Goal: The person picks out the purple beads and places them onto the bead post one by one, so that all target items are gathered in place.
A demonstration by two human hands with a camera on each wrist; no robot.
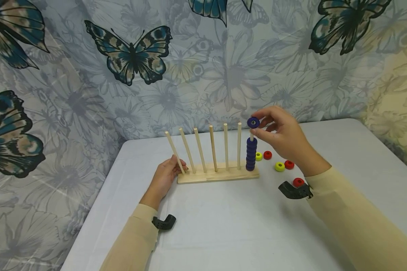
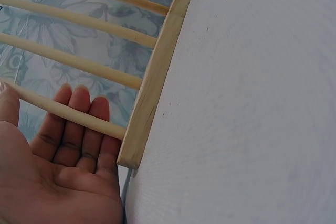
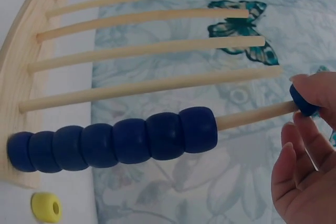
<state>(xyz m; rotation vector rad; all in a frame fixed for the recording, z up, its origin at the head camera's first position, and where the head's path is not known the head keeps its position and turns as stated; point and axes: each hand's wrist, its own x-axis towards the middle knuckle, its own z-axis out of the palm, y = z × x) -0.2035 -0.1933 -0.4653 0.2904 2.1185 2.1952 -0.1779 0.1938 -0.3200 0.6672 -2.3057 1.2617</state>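
A wooden peg rack (image 1: 220,177) with several upright pegs stands on the table. Dark blue beads (image 3: 131,141) are stacked on its rightmost peg. My right hand (image 1: 279,128) pinches another blue bead (image 3: 302,102) between thumb and fingers, right at that peg's tip. In the head view this bead is tilted, its hole facing me. At the rack's left end, my left hand (image 2: 68,166) is around the leftmost peg (image 2: 68,113). Its fingers lie fairly straight behind the peg, beside the base, and the thumb overlaps the peg higher up.
Right of the rack lie loose beads: a yellow one (image 1: 279,166), a second yellow one (image 1: 259,156), and red ones (image 1: 267,155), one of them close to the right wrist's black camera mount (image 1: 294,190). Butterfly-patterned fabric (image 1: 196,86) rises behind the white table (image 1: 217,226).
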